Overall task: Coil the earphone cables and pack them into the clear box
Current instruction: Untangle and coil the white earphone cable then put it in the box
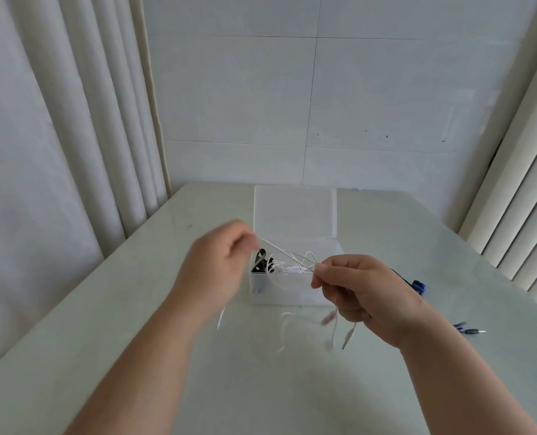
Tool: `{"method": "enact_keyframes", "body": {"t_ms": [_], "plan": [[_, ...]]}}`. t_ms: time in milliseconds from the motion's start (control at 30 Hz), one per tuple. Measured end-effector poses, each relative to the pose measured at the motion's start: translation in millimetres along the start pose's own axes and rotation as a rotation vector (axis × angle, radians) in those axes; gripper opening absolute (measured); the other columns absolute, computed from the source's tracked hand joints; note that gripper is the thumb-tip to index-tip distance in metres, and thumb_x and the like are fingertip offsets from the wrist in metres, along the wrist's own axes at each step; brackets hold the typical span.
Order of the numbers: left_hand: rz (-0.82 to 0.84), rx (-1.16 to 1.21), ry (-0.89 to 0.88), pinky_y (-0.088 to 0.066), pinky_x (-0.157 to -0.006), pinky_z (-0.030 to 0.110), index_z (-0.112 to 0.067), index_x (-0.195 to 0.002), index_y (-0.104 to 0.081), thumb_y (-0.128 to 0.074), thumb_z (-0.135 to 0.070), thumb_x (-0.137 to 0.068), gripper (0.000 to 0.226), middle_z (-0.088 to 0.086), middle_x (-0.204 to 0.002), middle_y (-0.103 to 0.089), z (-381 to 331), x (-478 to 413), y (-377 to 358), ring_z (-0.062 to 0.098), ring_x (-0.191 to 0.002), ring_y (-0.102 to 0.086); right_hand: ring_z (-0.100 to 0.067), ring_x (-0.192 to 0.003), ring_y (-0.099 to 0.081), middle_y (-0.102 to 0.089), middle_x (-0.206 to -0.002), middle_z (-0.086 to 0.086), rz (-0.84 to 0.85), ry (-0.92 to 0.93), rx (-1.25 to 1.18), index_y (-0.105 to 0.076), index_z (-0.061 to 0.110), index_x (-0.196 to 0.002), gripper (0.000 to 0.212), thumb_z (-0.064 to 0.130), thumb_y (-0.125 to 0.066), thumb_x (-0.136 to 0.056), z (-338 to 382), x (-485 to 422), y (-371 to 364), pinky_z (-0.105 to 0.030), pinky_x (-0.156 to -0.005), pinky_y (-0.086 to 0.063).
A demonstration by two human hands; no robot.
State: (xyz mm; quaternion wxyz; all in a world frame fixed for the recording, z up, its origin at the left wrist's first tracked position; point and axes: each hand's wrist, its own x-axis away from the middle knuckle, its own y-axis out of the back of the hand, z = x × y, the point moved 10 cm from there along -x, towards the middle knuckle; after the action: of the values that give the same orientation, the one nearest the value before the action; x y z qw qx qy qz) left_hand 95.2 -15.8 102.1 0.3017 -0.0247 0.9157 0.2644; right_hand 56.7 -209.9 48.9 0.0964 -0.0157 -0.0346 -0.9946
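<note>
A white earphone cable (287,260) stretches between my two hands, above and just in front of the clear box (295,296). My left hand (220,265) pinches one strand up at the left. My right hand (358,288) holds a bundle of white loops, with loose ends and a plug (345,339) dangling below it. The box stands mid-table with its lid (295,211) tipped open at the back. A black earphone cable (261,262) lies inside at the box's left corner. A blue earphone cable (418,285) lies on the table behind my right wrist.
The pale table (135,309) runs to a tiled wall at the back. Curtains hang along the left side and vertical blinds (518,215) along the right. The blue cable's plug end (471,331) rests near the right edge.
</note>
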Motion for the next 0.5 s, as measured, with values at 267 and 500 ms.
{"method": "enact_keyframes", "body": {"t_ms": [267, 500], "plan": [[-0.448, 0.097, 0.118, -0.043, -0.057, 0.036, -0.029, -0.083, -0.058, -0.047, -0.042, -0.090, 0.019, -0.004, -0.057, -0.054, 25.9, 4.6, 49.4, 0.023, -0.057, -0.053, -0.011, -0.042, -0.027, -0.059, -0.062, -0.005, 0.031, -0.015, 0.132, -0.067, 0.013, -0.068, 0.016, 0.026, -0.068, -0.076, 0.8, 2.3, 4.1, -0.020, -0.040, -0.020], [-0.674, 0.410, 0.366, -0.033, -0.041, 0.020, -0.027, -0.073, -0.060, -0.049, -0.039, -0.092, 0.025, -0.014, -0.051, -0.049, 77.2, 11.8, 76.3, 0.010, -0.035, -0.038, -0.010, -0.040, -0.027, -0.063, -0.062, -0.007, -0.033, -0.011, 0.082, -0.070, 0.019, -0.064, 0.027, 0.017, -0.065, -0.090, -1.1, 1.0, 19.1, -0.020, -0.039, -0.022]]}}
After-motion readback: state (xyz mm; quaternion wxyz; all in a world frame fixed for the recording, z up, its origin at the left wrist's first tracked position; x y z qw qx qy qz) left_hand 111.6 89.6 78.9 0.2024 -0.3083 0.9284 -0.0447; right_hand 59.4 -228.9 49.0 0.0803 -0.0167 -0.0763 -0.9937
